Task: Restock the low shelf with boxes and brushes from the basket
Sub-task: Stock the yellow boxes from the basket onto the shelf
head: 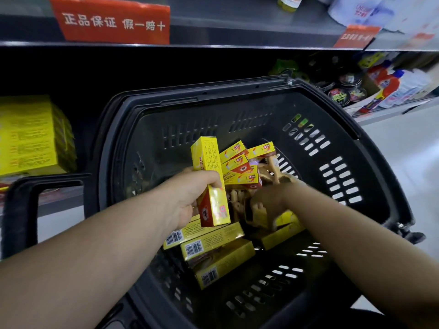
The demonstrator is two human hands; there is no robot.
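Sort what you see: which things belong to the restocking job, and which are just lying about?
Job: basket, loose yellow boxes, wooden brushes, held box in left hand, right hand, shelved yellow stack.
Lying about: red sign, round tins, bottles, paper rolls.

Person: two forearms, two grips, nothing worn on them.
Left forearm (pixel 95 257), at the basket's (pixel 213 91) near-left rim, runs bare to the left grip (pixel 190 198). Right forearm (pixel 344 233), over its near-right side, runs bare to the blurred right grip (pixel 268 198).
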